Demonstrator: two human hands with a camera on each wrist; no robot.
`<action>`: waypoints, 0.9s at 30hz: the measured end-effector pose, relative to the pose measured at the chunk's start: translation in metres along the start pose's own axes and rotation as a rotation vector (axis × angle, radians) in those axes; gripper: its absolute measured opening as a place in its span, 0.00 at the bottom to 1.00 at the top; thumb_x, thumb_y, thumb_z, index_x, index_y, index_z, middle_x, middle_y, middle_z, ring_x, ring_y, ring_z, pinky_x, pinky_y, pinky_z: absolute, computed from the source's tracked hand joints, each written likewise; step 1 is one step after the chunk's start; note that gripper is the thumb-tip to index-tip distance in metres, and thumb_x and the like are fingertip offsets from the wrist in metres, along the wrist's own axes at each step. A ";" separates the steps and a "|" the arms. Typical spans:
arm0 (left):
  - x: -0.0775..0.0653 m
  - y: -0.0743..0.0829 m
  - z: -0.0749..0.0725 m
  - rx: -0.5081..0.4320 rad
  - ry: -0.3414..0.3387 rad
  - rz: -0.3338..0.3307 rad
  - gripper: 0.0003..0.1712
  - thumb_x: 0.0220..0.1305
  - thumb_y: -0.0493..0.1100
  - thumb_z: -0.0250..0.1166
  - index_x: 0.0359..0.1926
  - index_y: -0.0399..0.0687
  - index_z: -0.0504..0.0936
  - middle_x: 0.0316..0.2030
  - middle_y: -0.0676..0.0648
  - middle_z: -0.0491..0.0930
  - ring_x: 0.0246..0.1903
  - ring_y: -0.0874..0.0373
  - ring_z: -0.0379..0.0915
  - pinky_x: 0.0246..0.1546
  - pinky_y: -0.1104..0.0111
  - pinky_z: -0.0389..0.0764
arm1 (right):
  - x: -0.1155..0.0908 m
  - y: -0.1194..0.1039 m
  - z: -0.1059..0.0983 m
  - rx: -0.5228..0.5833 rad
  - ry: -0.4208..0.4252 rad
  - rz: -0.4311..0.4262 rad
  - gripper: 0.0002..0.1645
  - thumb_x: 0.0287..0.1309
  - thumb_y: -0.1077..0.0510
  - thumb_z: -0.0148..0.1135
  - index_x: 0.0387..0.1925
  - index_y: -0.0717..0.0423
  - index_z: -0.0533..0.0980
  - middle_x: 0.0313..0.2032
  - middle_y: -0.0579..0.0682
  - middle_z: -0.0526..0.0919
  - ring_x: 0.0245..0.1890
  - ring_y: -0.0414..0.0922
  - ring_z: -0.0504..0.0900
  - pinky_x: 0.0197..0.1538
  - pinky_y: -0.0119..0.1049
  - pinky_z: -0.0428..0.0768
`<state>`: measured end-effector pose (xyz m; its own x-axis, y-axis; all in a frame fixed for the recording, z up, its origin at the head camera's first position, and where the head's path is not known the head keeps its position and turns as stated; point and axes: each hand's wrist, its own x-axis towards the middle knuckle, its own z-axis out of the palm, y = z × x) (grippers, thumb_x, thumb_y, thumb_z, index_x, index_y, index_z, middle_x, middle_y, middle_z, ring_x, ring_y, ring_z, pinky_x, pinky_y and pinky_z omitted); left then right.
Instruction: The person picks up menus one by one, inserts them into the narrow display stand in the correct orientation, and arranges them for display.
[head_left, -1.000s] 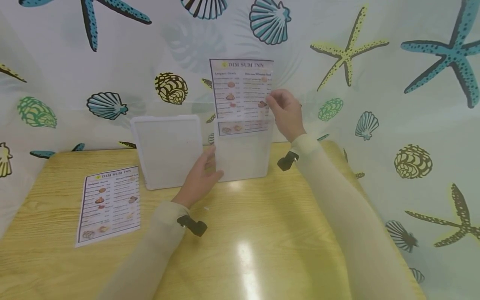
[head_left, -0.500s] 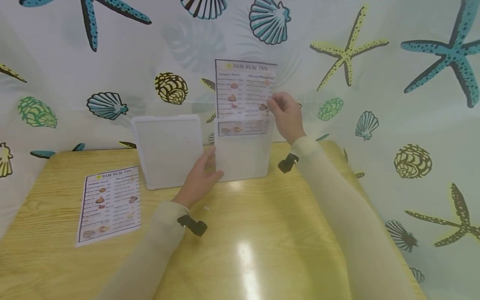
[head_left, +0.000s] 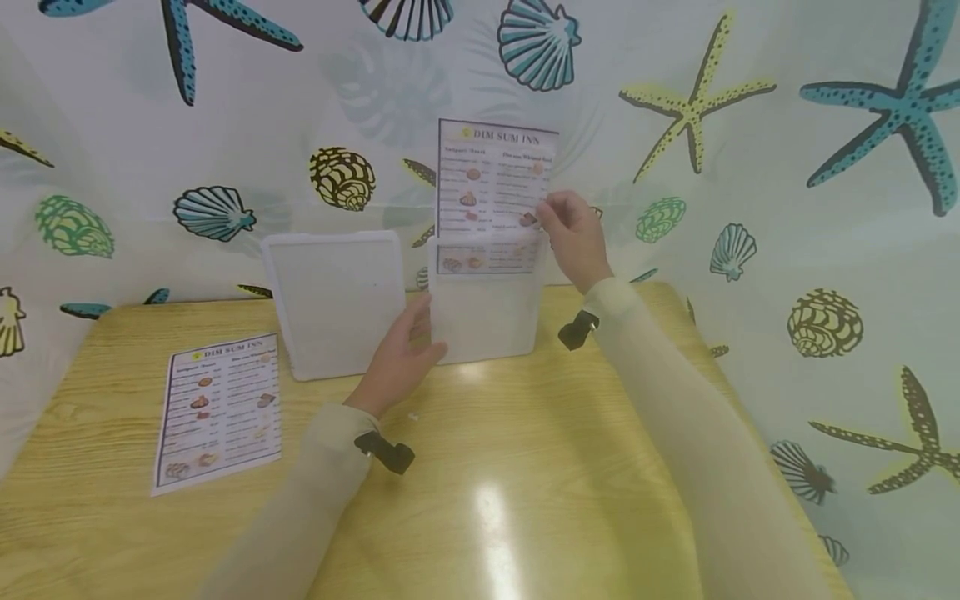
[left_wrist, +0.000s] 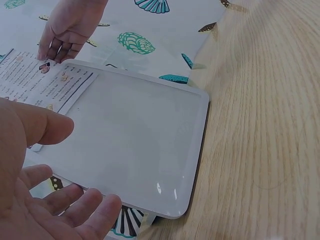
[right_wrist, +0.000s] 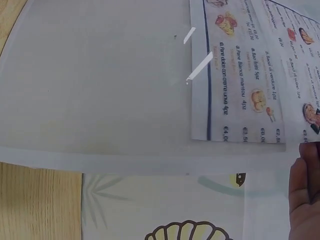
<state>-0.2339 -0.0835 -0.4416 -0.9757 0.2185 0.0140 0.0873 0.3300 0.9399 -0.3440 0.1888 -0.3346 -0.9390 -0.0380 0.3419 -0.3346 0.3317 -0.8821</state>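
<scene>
My right hand pinches the right edge of a printed menu sheet headed "DIM SUM INN". The lower strip of the sheet sits inside a clear upright holder; its larger upper part stands above the holder's top edge. In the right wrist view, the menu's printed end shows through the clear panel, and the fingertips are at the far right. My left hand is at the holder's left edge. In the left wrist view, its thumb reaches over the front, with the other fingers loosely extended along the edge.
A white-framed panel stands upright left of the holder. A second menu sheet lies flat on the wooden table at the left. Behind the table hangs a cloth printed with shells and starfish.
The menu sheet has shifted slightly to the right and now stands straighter. My right hand has come down a little with it. My left hand and the holder have stayed put.
</scene>
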 end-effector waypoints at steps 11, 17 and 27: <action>-0.002 0.002 0.001 0.014 0.003 -0.019 0.47 0.73 0.45 0.63 0.83 0.55 0.47 0.80 0.44 0.52 0.76 0.42 0.55 0.74 0.44 0.64 | 0.009 -0.013 -0.003 0.032 0.034 -0.024 0.11 0.76 0.52 0.58 0.44 0.55 0.79 0.46 0.50 0.85 0.51 0.44 0.81 0.61 0.36 0.78; -0.002 0.002 0.000 0.015 -0.002 -0.015 0.47 0.74 0.46 0.62 0.83 0.55 0.46 0.80 0.44 0.52 0.76 0.42 0.55 0.74 0.44 0.64 | 0.008 -0.015 -0.004 0.016 0.031 -0.037 0.10 0.77 0.52 0.57 0.43 0.54 0.78 0.45 0.50 0.85 0.50 0.43 0.81 0.59 0.35 0.78; -0.003 0.003 -0.001 0.024 -0.017 -0.013 0.46 0.75 0.46 0.61 0.84 0.56 0.45 0.81 0.44 0.51 0.77 0.43 0.54 0.73 0.45 0.66 | 0.011 -0.018 -0.006 0.003 0.017 -0.060 0.11 0.77 0.53 0.56 0.45 0.56 0.78 0.46 0.52 0.85 0.51 0.44 0.81 0.60 0.34 0.78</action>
<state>-0.2309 -0.0840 -0.4389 -0.9733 0.2297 -0.0043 0.0797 0.3552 0.9314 -0.3479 0.1882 -0.3125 -0.9156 -0.0416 0.3999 -0.3908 0.3264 -0.8607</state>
